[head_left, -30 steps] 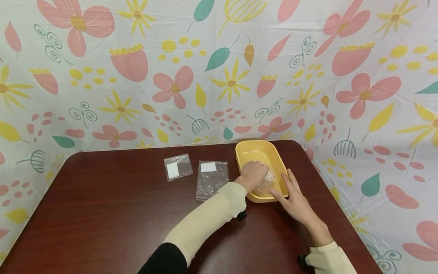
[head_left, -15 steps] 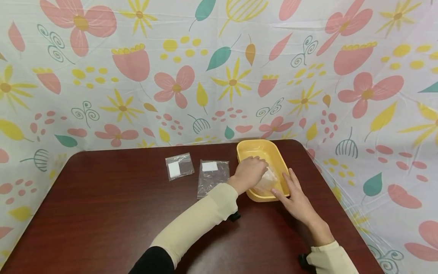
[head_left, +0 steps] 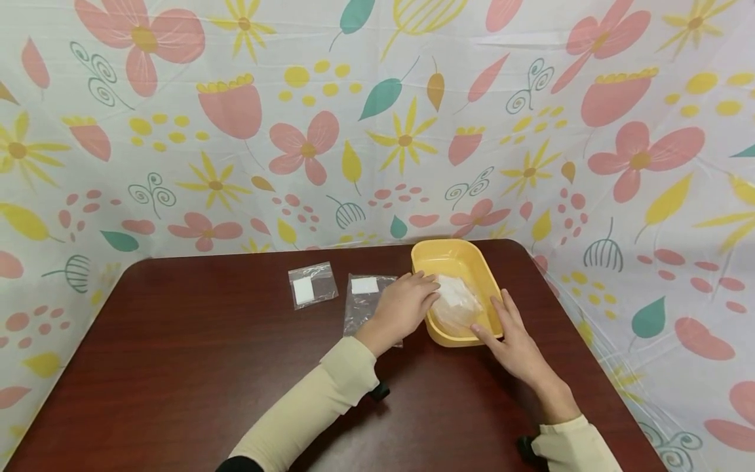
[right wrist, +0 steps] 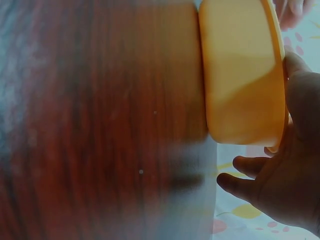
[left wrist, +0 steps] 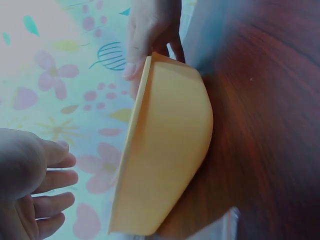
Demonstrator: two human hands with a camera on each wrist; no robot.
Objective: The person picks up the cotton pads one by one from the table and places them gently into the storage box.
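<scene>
A yellow plastic tray (head_left: 448, 249) stands at the right back of the table, with a clear plastic bag (head_left: 459, 300) of whitish content lying inside. My left hand (head_left: 404, 303) is over the tray's left rim, close to the bag. In the left wrist view, the left hand (left wrist: 30, 185) has loosely bent fingers with nothing between them. At the tray's near right corner, my right hand (head_left: 514, 344) rests against the rim, thumb and fingers spread. The right wrist view has this right hand (right wrist: 295, 150) beside the tray wall (right wrist: 245, 75), its fingers fairly straight.
Two flat clear zip bags with white labels lie left of the tray: a small bag (head_left: 323, 285) and a larger bag (head_left: 361, 308) partly under my left forearm. A flower-patterned cloth (head_left: 377, 131) hangs behind the dark wooden table (head_left: 177, 354).
My left hand has drawn back leftward from inside the tray to its left rim, uncovering more of the bag. The right hand stays at the tray's corner.
</scene>
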